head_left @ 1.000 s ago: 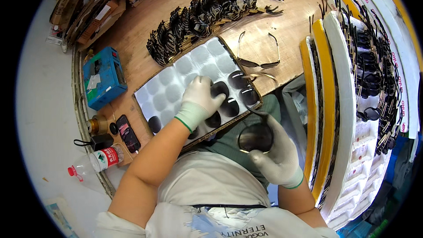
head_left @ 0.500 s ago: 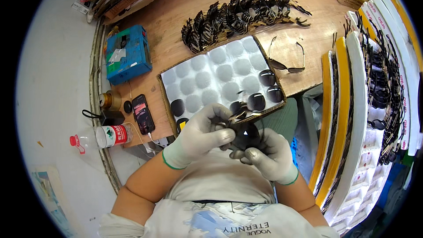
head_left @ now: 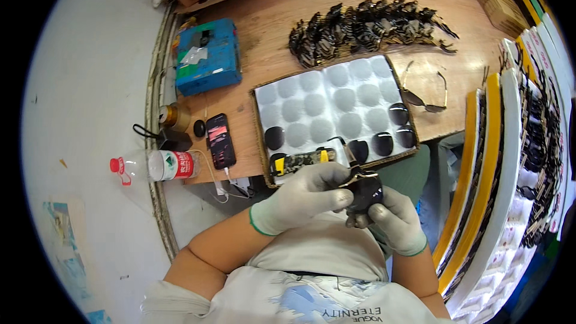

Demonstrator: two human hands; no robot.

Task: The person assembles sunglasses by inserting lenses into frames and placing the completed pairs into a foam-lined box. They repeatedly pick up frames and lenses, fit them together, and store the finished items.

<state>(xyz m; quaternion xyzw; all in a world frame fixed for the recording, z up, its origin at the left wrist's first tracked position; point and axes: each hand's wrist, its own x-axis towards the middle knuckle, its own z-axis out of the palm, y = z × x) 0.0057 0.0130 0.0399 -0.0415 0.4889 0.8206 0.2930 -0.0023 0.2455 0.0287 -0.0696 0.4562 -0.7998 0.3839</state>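
Observation:
My gloved left hand (head_left: 312, 197) and gloved right hand (head_left: 397, 221) are closed around a pair of dark sunglasses (head_left: 367, 193), held in front of my body over the near edge of a lens box. A gold-coloured metal bridge shows along its upper edge; my fingers cover part of the frame. The cardboard box holds a white sheet (head_left: 330, 108) with rows of round grey hollows. Loose dark lenses (head_left: 382, 143) lie in several of them along the right and near sides. Near the box's front left corner is a dark patterned bar with yellow ends (head_left: 304, 162).
A heap of sunglasses frames (head_left: 366, 30) lies behind the box, with one open pair of glasses (head_left: 425, 101) to its right. Leftward are a blue box (head_left: 209, 57), a phone (head_left: 221, 141) and a plastic bottle (head_left: 171, 165). Stacked foam trays (head_left: 480, 174) stand on the right.
The view has shifted, so the table things appear farther right. Both hands have come lower, off the box's front edge, uncovering the yellow-ended bar. The sunglasses are still held between them.

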